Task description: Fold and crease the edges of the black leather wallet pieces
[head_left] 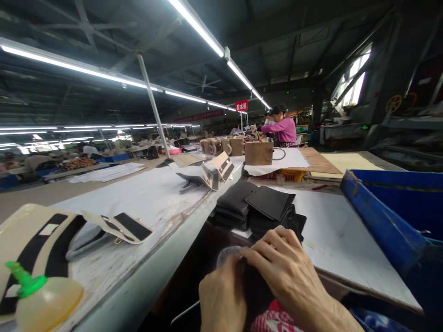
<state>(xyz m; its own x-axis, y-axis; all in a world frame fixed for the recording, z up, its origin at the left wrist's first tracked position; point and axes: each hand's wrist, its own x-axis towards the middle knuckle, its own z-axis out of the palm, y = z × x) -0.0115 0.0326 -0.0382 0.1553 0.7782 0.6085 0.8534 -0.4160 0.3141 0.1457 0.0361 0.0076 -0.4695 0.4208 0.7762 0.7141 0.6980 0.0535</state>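
My left hand (223, 290) is low in the middle, blurred by motion, its fingers curled in. Right beside it my right hand (285, 265) is closed, its thumb and fingertips close to my left fingers. A pale, translucent piece (228, 253) shows at the left fingertips, and a sliver of something whitish lies at the right knuckles. What the two hands hold is mostly hidden behind them. Just beyond the hands, stacks of flat black pieces (272, 203) lie on a white-covered surface (332, 226).
On the long white table (134, 198) at left lie beige-and-black bag pieces (121, 226) and a glue bottle (48, 299) with a green cap. Blue bins (384, 216) stand at right. Brown bags (258, 153) and a person in a purple top (286, 131) are farther back.
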